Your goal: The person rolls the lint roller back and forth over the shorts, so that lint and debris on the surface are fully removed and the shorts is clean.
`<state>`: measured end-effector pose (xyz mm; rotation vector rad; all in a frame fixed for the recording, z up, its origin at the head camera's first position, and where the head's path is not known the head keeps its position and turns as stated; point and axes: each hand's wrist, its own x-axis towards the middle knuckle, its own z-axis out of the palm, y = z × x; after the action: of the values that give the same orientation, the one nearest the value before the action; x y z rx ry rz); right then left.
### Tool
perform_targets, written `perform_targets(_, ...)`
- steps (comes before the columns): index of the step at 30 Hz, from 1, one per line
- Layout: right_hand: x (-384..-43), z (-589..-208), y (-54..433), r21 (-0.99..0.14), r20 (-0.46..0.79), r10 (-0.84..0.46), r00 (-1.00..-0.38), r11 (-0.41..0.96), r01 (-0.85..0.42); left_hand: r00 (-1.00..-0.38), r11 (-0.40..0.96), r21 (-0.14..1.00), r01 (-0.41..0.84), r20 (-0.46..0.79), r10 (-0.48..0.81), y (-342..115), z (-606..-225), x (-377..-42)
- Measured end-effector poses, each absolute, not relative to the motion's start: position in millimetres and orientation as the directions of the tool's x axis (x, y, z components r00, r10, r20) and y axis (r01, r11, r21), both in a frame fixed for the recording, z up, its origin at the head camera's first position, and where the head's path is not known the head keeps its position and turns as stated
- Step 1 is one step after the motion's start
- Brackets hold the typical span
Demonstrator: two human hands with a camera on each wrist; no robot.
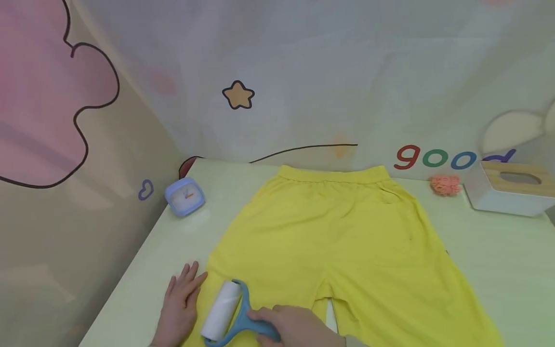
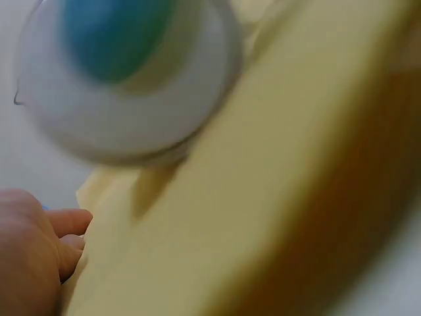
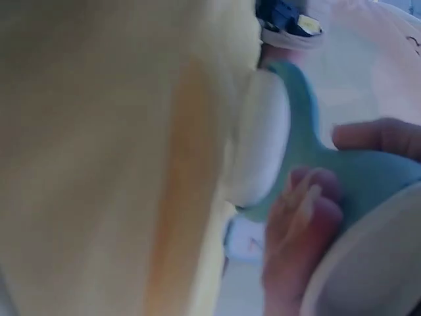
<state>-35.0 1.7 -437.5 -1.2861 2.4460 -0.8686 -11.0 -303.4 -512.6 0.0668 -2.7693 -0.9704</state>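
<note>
Yellow shorts (image 1: 303, 231) lie spread on the table, waistband at the far side. My right hand (image 1: 299, 325) grips the blue handle of a lint roller (image 1: 222, 311), whose white roll rests on the lower left leg of the shorts. In the right wrist view the fingers curl round the handle of the lint roller (image 3: 263, 138), its roll against the fabric. My left hand (image 1: 179, 303) rests at the left edge of the shorts, fingers fairly straight. The left wrist view has the roller's end close up, with part of my left hand (image 2: 29, 250) beside the fabric.
A blue-framed clock (image 1: 185, 197) stands at the table's far left. Toward the back right are a pink bundle of strands (image 1: 445, 185) and a white tissue box (image 1: 503, 195) with a wooden lid. A printed cloth backdrop (image 1: 303, 96) hangs behind the table.
</note>
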Motion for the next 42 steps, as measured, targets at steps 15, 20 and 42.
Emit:
perform_targets(15, -29.4, -411.1, 40.6, -0.525, -0.028, -0.803, -0.595, 0.518, -0.675, -0.979, 0.812, 0.584, 0.019, 0.177, -0.104, -298.3, -507.3, -13.8)
perform_targets(20, -27.5, -416.3, 21.6, -0.474, 0.067, -0.794, -0.604, 0.507, -0.720, -0.974, 0.811, 0.584, 0.038, 0.204, -0.101, -295.8, -507.5, -10.6)
perform_targets(42, -20.0, -428.2, 88.1, -0.626, -0.255, -0.758, -0.600, 0.602, -0.495, -0.957, 0.854, 0.518, 0.058, 0.273, -0.101, -295.8, -509.0, -11.8)
